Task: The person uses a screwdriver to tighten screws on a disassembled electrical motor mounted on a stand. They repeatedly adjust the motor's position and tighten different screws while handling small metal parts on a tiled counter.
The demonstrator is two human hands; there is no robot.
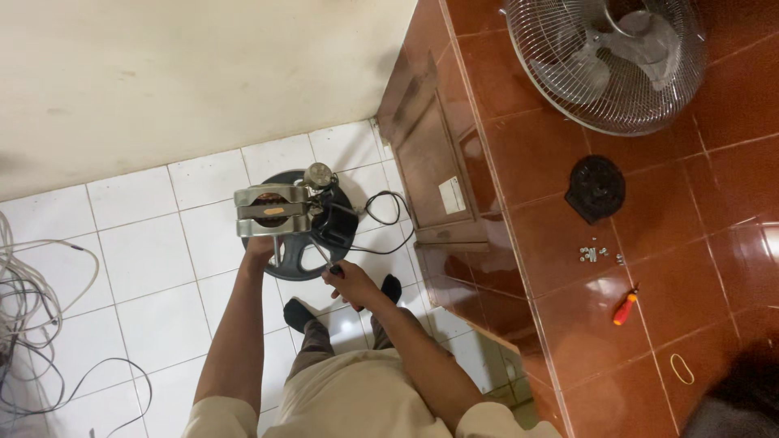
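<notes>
Standing on the white floor, the person looks down at a fan motor held in front of the body. The left hand is closed under the motor, its fingers wrapped around the lower part, so it carries the weight. The motor shows metal plates with a copper winding between them. Behind it sits a round black base, and a black cable runs from it in a loop over the floor.

The right hand is closed around a screwdriver; its thin shaft points up toward the motor. Whether the tip touches a screw, I cannot tell. Both feet in black socks stand just below the hands.

To the right is a red tiled desk. At its far edge stands a fan with wire cage. Nearer lies a black round cover, then a small group of screws, then a red screwdriver with a yellow part, and near the desk's near edge a yellow rubber band. All these lie well apart from the hands. At the left edge of the floor lies a bundle of grey cables.
</notes>
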